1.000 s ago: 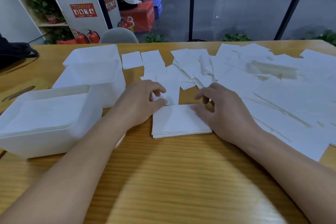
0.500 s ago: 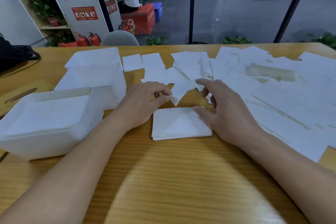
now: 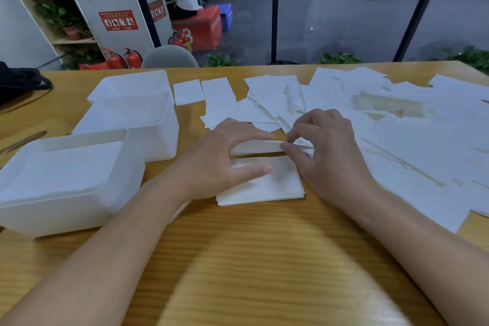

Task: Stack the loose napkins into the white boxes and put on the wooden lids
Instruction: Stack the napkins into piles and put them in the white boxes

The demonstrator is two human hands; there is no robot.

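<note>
A small stack of white napkins (image 3: 275, 185) lies on the wooden table in front of me. Just above it, a single napkin (image 3: 258, 146) is held edge-on between my left hand (image 3: 225, 156) and my right hand (image 3: 325, 156), both pinching it. Loose napkins (image 3: 397, 124) are spread across the right and far side of the table. Three white boxes stand at the left: the nearest box (image 3: 66, 209) holds napkins, a second box (image 3: 148, 145) sits behind it, a third box (image 3: 127, 85) farther back. A wooden lid (image 3: 29, 135) lies at the far left, partly hidden.
A black bag (image 3: 21, 82) rests at the table's far left edge. A grey chair back (image 3: 169, 57) stands behind the table. Bare wood (image 3: 238, 259) stretches between my forearms toward the near edge.
My right hand drew a loose napkin from the spread pile toward me. Both hands now pinch it just above the stack, where before they rested at the stack's far edge.
</note>
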